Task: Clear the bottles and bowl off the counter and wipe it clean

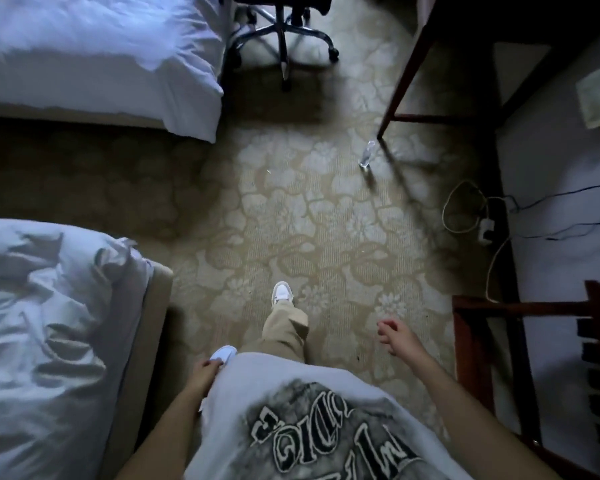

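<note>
Shirt point(319, 424) carries a large graphic print, upside down here; its letters cannot be read.

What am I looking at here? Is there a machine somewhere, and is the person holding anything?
No machine: this is one picture from a wide-angle camera worn on a person's head, looking down at their own body and the floor. The left hand hangs by the white T-shirt, half hidden, so what it holds cannot be told. The right hand swings loose and empty. One shoe steps forward on flowered carpet. Two beds lie on the left, an office chair ahead, and a clear plastic bottle stands on the floor by a dark table leg. No counter or bowl shows.
</note>
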